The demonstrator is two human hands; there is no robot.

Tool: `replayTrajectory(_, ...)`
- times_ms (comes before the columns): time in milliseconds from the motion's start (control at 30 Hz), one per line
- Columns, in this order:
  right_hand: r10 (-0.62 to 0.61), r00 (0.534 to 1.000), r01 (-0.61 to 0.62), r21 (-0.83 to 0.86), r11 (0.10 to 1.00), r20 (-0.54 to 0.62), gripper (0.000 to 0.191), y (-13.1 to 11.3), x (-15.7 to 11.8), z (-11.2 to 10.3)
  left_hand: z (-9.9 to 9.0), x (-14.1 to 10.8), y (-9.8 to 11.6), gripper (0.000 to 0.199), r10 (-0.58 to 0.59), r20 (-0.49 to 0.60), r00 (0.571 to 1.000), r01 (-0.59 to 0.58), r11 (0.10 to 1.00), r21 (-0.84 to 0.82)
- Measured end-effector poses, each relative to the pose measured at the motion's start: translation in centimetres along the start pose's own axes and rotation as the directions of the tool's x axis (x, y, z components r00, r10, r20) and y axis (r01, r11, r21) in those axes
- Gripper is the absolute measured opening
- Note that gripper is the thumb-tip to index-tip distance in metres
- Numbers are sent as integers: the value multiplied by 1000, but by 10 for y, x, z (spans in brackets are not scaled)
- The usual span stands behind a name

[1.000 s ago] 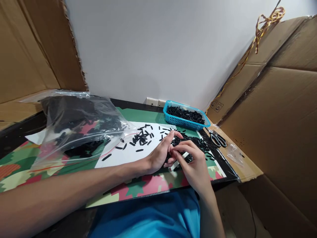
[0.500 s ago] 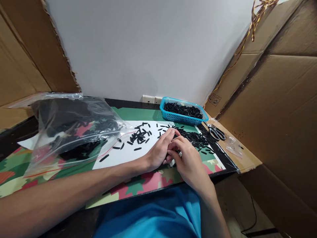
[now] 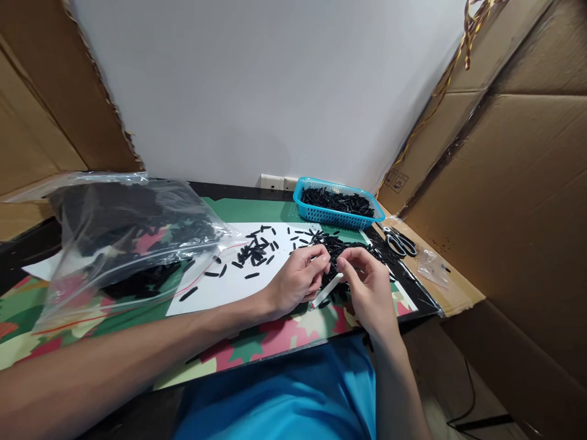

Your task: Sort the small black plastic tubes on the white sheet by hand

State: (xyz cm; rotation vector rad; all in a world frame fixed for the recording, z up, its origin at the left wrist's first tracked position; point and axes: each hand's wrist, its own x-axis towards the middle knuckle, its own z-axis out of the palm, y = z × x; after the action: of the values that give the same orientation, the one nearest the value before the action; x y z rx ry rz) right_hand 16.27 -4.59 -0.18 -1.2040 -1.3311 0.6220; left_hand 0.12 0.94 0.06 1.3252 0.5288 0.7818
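Curled into a loose fist is our left hand (image 3: 300, 275), and we pinch thumb and forefinger together on our right hand (image 3: 370, 284); what either one holds, we cannot tell. Between them we have a narrow gap, where the flat white strip (image 3: 326, 291) slants beside the heap of small, long black pieces (image 3: 337, 244). Toward us, we see a patterned band before the table's front edge (image 3: 247, 361). Behind the heap, the blue perforated plastic basket (image 3: 339, 217) bounds our room.
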Motion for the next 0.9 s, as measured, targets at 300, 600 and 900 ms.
replayTrajectory(300, 7, 1000, -7, 63, 998, -4, 23, 2, 0, 0, 1, 2, 0, 43, 7, -44, 999, -9, 999, -39)
replayTrajectory(600, 19, 999, -16, 81, 997, -32, 30, 1, 1, 3, 0, 2, 0, 42, 31, -30, 999, -31, 999, -12)
replayTrajectory(900, 8, 1000, -5, 109, 994, -30, 28, 2, 1, 2, 0, 2, -1, 38, 28, -16, 999, -28, 999, -16)
